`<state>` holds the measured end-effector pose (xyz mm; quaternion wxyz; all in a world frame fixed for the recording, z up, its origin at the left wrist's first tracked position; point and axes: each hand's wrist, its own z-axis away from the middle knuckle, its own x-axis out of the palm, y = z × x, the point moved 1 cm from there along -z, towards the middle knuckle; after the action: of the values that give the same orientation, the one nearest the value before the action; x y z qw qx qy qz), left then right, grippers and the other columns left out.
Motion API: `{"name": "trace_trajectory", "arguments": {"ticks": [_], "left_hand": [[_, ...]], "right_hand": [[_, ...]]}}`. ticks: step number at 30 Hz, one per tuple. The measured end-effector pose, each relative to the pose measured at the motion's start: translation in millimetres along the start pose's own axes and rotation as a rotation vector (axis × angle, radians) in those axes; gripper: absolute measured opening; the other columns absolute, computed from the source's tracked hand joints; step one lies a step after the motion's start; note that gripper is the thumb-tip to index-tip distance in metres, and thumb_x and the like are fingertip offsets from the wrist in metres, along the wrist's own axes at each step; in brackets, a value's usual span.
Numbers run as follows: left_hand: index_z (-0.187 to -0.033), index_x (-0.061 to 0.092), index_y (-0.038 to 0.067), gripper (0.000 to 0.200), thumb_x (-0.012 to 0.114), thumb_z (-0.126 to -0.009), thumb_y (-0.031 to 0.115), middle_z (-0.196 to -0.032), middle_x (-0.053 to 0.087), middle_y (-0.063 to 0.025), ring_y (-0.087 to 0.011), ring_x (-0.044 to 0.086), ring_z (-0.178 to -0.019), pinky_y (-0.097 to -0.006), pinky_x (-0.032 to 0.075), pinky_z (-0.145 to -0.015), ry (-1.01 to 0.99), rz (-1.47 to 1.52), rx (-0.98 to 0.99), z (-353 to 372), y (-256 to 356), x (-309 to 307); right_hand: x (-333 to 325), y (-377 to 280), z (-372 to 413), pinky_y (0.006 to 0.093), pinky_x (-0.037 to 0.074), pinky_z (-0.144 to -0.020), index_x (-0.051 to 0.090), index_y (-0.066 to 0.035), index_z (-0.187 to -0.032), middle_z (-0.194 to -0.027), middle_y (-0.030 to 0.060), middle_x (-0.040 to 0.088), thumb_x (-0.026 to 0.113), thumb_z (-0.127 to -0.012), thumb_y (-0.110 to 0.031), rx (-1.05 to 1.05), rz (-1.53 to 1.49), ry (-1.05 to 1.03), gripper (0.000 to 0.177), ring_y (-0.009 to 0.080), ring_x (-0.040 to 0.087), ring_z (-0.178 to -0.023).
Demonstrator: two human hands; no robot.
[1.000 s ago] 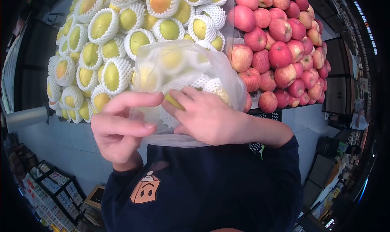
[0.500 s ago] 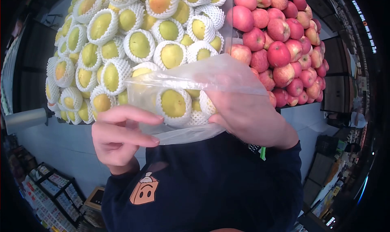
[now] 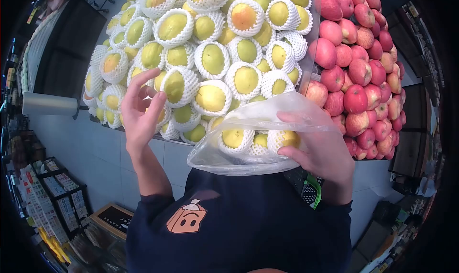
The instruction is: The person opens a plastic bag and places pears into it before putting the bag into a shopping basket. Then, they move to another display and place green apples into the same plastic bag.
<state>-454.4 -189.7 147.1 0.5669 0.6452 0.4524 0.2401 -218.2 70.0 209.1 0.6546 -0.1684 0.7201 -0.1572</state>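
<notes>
My left hand (image 3: 145,108) is raised over the near left part of the pile of yellow-green fruit in white foam nets (image 3: 246,78). Its thumb and fingers are apart with nothing between them. A clear plastic bag (image 3: 215,153) hangs in front of my chest, its mouth spread. My right hand (image 3: 318,146) reaches into the bag, with its thumb against a netted yellow fruit (image 3: 289,139). Part of that hand shows only hazily through the plastic. Further netted fruit shows through the bag; whether it lies inside or behind is unclear.
Red apples (image 3: 357,99) are heaped on the right, behind a clear divider (image 3: 313,41). A roll of plastic bags (image 3: 50,104) sticks out at the left edge of the stand. Low left are a product rack (image 3: 64,191) and a framed board (image 3: 112,219). Something green and black (image 3: 311,191) is beneath my right forearm.
My left hand has left the bag's edge and moved up and left toward the netted fruit, its fingers spreading. The view has shifted, so the fruit piles appear further right and lower.
</notes>
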Motion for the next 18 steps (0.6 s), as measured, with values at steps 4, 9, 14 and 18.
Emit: {"name": "trace_trajectory", "arguments": {"ticks": [4, 9, 14, 18], "left_hand": [[-0.130, 0.059, 0.007, 0.050, 0.075, -0.082, 0.008, -0.129, 0.059, -0.0068, -0.0128, 0.060, -0.096, -0.0250, 0.050, -0.070, 0.114, -0.336, -0.012, -23.7, -23.4, 4.1], [-0.134, 0.055, 0.008, 0.063, 0.081, -0.079, 0.021, -0.129, 0.059, -0.0100, -0.0235, 0.058, -0.113, -0.0373, 0.051, -0.086, 0.098, -0.550, 0.199, -67.8, -18.2, 14.0], [-0.144, 0.043, 0.003, 0.084, 0.081, -0.077, 0.039, -0.136, 0.054, -0.0198, -0.0352, 0.055, -0.121, -0.0440, 0.048, -0.099, 0.026, -0.729, 0.388, -142.2, -5.0, 42.0], [-0.148, 0.034, 0.000, 0.105, 0.080, -0.072, 0.056, -0.137, 0.052, -0.0251, -0.0386, 0.054, -0.124, -0.0453, 0.047, -0.102, 0.016, -0.871, 0.407, -196.5, -12.4, 73.8]], "right_hand": [[-1.8, -6.7, -2.6, 0.0444, 0.045, -0.094, 0.060, -0.007, -0.126, -0.117, 0.0124, 0.064, 0.076, -0.082, -0.025, -0.031, -0.059, -0.015, 0.050, 0.0340, 0.059, -0.109], [4.7, -13.3, 0.0, 0.0420, 0.047, -0.089, 0.062, -0.006, -0.124, -0.109, 0.0134, 0.068, 0.073, -0.086, -0.027, -0.067, -0.070, -0.018, 0.045, 0.0313, 0.063, -0.102], [8.2, -22.9, -3.0, 0.0376, 0.051, -0.089, 0.067, -0.009, -0.119, -0.109, 0.0125, 0.070, 0.081, -0.078, -0.021, 0.043, -0.234, -0.018, 0.045, 0.0307, 0.066, -0.101], [9.4, -29.3, -0.1, 0.0372, 0.052, -0.086, 0.069, -0.009, -0.116, -0.106, 0.0110, 0.071, 0.082, -0.077, -0.020, 0.074, -0.205, -0.034, 0.043, 0.0282, 0.067, -0.098]]}}
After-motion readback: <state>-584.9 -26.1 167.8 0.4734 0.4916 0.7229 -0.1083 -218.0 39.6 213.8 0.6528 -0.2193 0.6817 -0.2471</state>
